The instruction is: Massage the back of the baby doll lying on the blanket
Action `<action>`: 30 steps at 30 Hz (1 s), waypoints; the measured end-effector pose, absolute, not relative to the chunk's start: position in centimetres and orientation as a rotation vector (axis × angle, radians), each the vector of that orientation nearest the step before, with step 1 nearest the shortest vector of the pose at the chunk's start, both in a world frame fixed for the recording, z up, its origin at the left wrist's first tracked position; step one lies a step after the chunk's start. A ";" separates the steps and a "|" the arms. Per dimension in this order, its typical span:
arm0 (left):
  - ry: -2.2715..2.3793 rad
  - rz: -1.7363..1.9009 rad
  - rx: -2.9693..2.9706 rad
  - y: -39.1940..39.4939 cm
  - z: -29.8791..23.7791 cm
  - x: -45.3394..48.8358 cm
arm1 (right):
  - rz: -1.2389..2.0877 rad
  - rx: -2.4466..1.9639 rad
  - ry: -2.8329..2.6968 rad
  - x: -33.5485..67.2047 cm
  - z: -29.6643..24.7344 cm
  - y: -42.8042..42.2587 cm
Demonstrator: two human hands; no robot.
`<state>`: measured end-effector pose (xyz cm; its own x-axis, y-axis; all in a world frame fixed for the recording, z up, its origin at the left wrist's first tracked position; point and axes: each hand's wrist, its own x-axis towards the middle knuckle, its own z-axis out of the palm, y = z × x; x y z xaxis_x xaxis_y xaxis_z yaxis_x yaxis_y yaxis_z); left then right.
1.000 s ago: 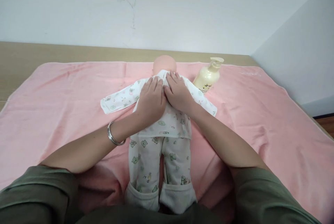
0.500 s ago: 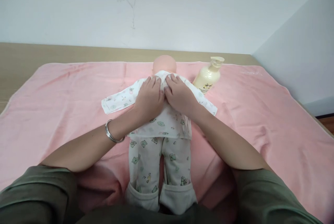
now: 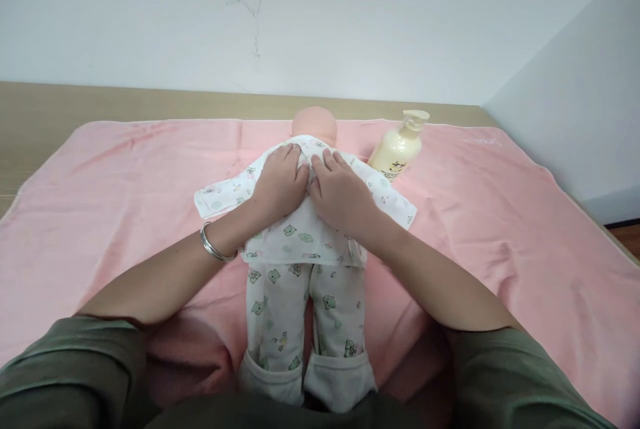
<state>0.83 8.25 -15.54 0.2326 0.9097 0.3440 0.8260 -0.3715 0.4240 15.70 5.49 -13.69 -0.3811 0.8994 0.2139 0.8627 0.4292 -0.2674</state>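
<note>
A baby doll (image 3: 314, 124) lies face down, its head away from me and its arms spread. It wears a white printed top (image 3: 300, 239) and matching footed trousers (image 3: 280, 309). My left hand (image 3: 281, 179) rests flat on the left side of the doll's upper back, fingers stretched forward. Beside it, my right hand (image 3: 343, 192) lies on the right side of the back, fingers extended. The thumbs nearly meet at the middle. Both palms press on the cloth, and neither hand grips anything. A silver bangle (image 3: 215, 242) circles my left wrist.
The doll lies on a pink blanket (image 3: 130, 202) spread over a light wooden surface (image 3: 150, 102). A cream pump bottle (image 3: 400, 146) stands tilted-looking near the doll's right-hand sleeve. A white wall (image 3: 350, 22) rises behind, with another wall at the right.
Both hands have slid slightly down the doll's back towards me, my left hand also a little to the left. The top shows more bare cloth near the neck. The bottle has not moved.
</note>
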 end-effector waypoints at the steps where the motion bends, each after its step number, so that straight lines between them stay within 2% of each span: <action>1: 1.673 0.816 2.358 7.7 -15.6 1.1 | 0.185 -1.529 -2.362 16.0 -13.7 6.2; 7: 1.670 0.766 2.388 5.1 -15.2 2.1 | 0.202 -1.563 -2.282 16.8 -14.4 8.8; 13: 1.652 0.776 2.331 8.0 -15.1 0.9 | 0.051 -1.549 -2.342 15.3 -14.4 5.2; 16: 1.706 0.897 2.208 8.8 -16.0 0.7 | 0.022 -1.540 -2.360 14.8 -14.1 3.8; 20: 1.716 1.054 2.073 8.6 -17.3 1.1 | 0.107 -1.527 -2.327 15.2 -14.0 5.0; 30: 1.721 1.072 2.023 8.3 -17.1 1.2 | 0.231 -1.555 -2.218 15.8 -15.3 7.9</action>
